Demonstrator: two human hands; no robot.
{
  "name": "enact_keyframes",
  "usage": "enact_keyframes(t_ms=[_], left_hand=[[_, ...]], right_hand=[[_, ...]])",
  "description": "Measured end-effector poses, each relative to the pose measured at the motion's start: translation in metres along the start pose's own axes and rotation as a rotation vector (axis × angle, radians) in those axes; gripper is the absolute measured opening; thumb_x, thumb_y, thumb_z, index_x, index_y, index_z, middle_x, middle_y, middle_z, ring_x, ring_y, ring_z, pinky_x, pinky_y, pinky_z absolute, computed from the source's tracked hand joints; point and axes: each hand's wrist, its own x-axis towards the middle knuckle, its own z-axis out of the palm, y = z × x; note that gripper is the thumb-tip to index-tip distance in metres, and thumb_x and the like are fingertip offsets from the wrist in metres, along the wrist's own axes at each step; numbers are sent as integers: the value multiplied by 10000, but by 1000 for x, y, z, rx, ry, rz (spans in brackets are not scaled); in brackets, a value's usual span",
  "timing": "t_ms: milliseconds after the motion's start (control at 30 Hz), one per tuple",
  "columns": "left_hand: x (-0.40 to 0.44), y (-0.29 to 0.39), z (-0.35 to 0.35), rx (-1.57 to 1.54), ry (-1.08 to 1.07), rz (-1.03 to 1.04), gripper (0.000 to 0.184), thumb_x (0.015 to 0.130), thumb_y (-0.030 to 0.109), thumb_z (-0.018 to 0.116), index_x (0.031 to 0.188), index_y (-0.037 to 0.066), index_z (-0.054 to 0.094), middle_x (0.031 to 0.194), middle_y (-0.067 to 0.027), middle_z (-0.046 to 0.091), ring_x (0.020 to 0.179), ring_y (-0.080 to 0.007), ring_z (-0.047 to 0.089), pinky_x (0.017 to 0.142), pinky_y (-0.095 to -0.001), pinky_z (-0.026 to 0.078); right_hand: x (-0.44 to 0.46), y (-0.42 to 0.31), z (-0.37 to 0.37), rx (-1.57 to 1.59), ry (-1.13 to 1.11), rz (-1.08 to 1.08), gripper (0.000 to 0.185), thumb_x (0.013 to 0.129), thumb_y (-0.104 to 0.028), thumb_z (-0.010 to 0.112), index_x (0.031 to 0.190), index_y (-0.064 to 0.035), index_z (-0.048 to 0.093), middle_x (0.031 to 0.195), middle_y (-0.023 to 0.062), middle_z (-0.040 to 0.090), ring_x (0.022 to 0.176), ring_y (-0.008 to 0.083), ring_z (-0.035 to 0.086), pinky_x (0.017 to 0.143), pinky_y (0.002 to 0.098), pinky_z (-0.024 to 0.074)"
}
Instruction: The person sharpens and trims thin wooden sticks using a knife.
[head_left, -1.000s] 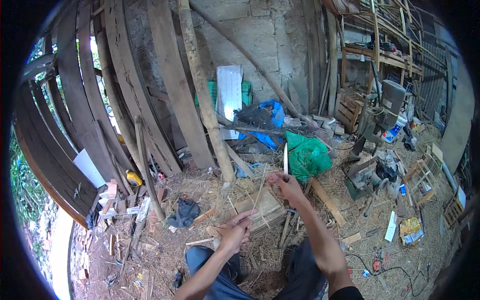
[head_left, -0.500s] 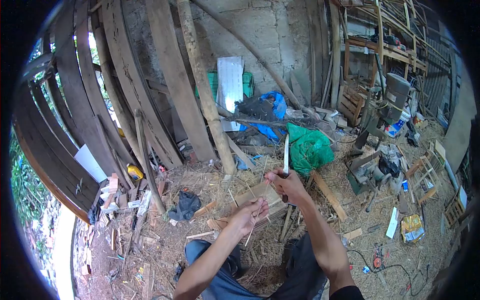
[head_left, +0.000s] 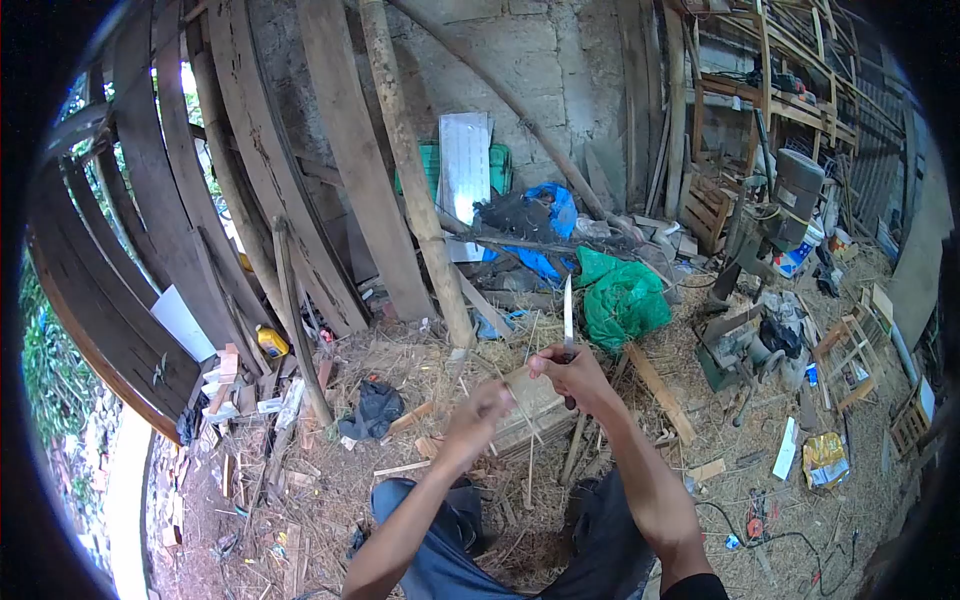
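Note:
My right hand (head_left: 575, 375) is closed around the handle of a knife (head_left: 569, 312), its narrow blade pointing up and away from me. My left hand (head_left: 480, 415), smeared by motion, is a little lower and to the left; whether its fingers hold anything is unclear. Thin wooden sticks (head_left: 531, 470) show around and between the hands, one hanging below the gap between them. Beneath the hands lies a pale wooden board (head_left: 540, 400) on the littered ground, just ahead of my knees.
A green plastic bag (head_left: 622, 305) lies beyond my right hand, near a loose plank (head_left: 658, 393). Black cloth or plastic (head_left: 372, 410) lies to the left. Upright boards and a bamboo pole (head_left: 412, 180) lean at the back. A cable (head_left: 790, 535) runs along the right-hand ground.
My left hand has shifted slightly left and up and is now blurred. The thin stick that lay across its fingers is no longer distinct there. The knife stays upright in my right hand.

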Motion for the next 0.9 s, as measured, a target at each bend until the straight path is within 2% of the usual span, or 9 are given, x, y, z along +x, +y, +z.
enact_keyframes(t_ms=[33,100,200,300,400,467,567,600,900], left_hand=[[-10,7,5,0,1,0,311,961,268,491,1092,-1,576,855,-79,628,752,-160,622,694,-282,493],[-28,17,13,-285,-262,-78,323,961,259,492,1133,-7,555,885,-83,628,777,-161,622,704,-270,491],[-32,9,15,-382,-216,-143,281,960,213,493,1155,20,552,806,-41,573,621,-105,540,557,-219,441],[-30,12,10,-419,-166,-201,261,957,178,493,1172,42,550,765,-18,518,531,-65,438,455,-195,358],[-24,19,7,-485,-102,-191,272,957,152,486,1208,55,527,761,-10,490,495,-47,366,417,-184,294],[-19,22,3,-527,-46,-190,286,957,142,481,1228,56,511,771,-11,489,492,-45,348,418,-178,278],[-11,24,3,-677,-119,-230,342,950,104,470,1290,67,466,771,-6,478,505,-45,348,421,-170,277],[-11,26,5,-745,-122,-238,353,949,107,479,1301,80,468,779,2,473,512,-40,342,426,-171,266],[-17,36,8,-928,-126,-310,419,946,75,445,1362,91,400,789,20,432,531,-28,296,440,-163,224]], right_hand=[[2,4,0,46,11,-22,208,799,-201,724,861,-22,637,626,-14,574,420,13,335,382,205,234],[4,10,2,94,23,-38,228,775,-207,745,867,-26,643,682,10,639,428,9,366,372,196,258],[7,12,1,106,76,-76,250,764,-199,755,883,-14,636,693,21,647,429,4,365,374,189,249],[10,14,-1,47,103,-88,236,798,-227,725,848,-11,644,707,13,652,457,36,425,397,218,321],[11,19,3,-62,210,-208,225,803,-253,693,800,-30,665,725,59,674,470,141,538,455,303,429],[2,19,5,-968,242,-449,145,760,-223,666,779,-82,693,693,117,662,545,268,621,542,384,493],[-13,19,26,-1211,130,-683,143,678,-193,656,799,-141,711,638,155,624,591,310,633,559,407,506],[-9,24,32,-1308,166,-617,137,680,-201,637,787,-145,701,581,127,610,586,297,638,557,406,509],[-2,23,35,-1325,489,-531,105,747,-199,587,701,-140,661,635,110,649,518,274,631,492,387,492]])
